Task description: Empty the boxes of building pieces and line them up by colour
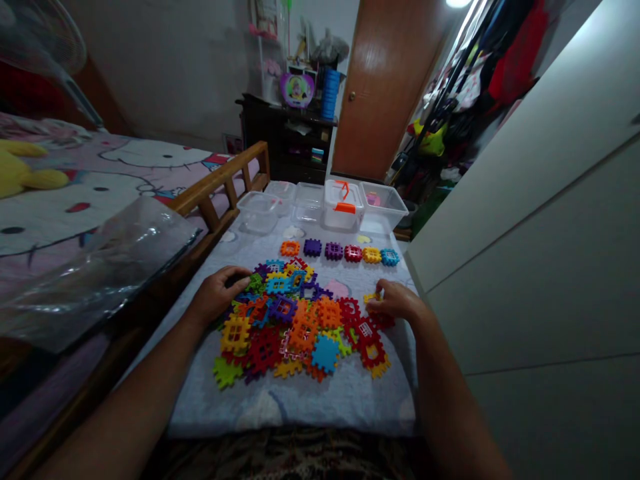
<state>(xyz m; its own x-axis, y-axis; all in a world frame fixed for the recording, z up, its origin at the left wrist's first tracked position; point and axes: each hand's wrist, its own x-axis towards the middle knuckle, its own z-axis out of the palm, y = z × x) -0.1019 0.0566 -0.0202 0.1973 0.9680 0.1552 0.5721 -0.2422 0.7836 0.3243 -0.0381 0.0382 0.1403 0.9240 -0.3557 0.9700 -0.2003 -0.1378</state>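
A heap of colourful notched plastic building tiles [300, 323] lies on the cloth-covered table, many with window-like cutouts. At its left edge, my left hand [220, 292] rests with thumb and fingers apart, close beside a green tile [255, 284]. On the other side, the fingers of my right hand [397, 301] are closed on a yellow tile [371, 298], partly hidden by them. Red tiles [367, 328] lie below that hand. Beyond the heap runs a row of tile stacks or single tiles, including an orange one [290, 249], a purple one [334, 251] and a blue one [389, 257].
Clear plastic boxes [259, 212] line the table's far end, one with an orange-handled lid [345, 193]. A wooden bed rail [220, 180] borders the left side, with a plastic bag [115, 260] near it. A white cabinet [525, 267] stands on the right.
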